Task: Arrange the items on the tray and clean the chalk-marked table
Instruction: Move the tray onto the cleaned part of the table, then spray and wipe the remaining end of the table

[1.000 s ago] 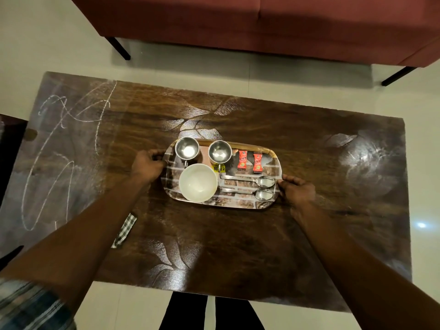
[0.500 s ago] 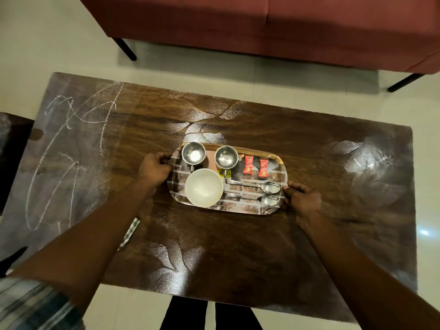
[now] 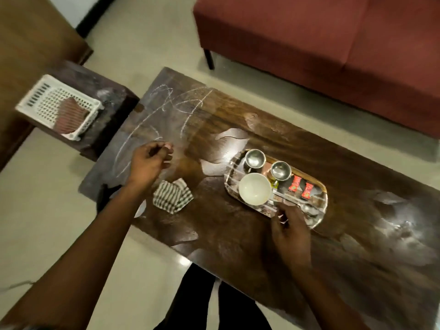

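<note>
A patterned tray (image 3: 319, 219) lies on the dark wooden table (image 3: 238, 234). It carries a white bowl (image 3: 254, 188), two steel cups (image 3: 255, 158) (image 3: 281, 170), two red sachets (image 3: 300, 186) and spoons partly hidden by my right hand. My right hand (image 3: 291, 231) hovers at the tray's near edge, fingers loosely curled, holding nothing. My left hand (image 3: 150, 161) hangs above the white chalk scribbles (image 3: 171, 108), fingers apart and empty. A striped folded cloth (image 3: 172, 196) lies on the table just below my left hand.
A white plastic basket (image 3: 59, 106) with a dark item inside sits on a small side table (image 3: 104, 98) at the left. A red sofa (image 3: 333, 51) stands behind the table. My legs are at the table's near edge.
Both hands have let go of the tray's ends. My left hand moved left over the chalk marks and my right hand dropped to the tray's near edge. My view swung left.
</note>
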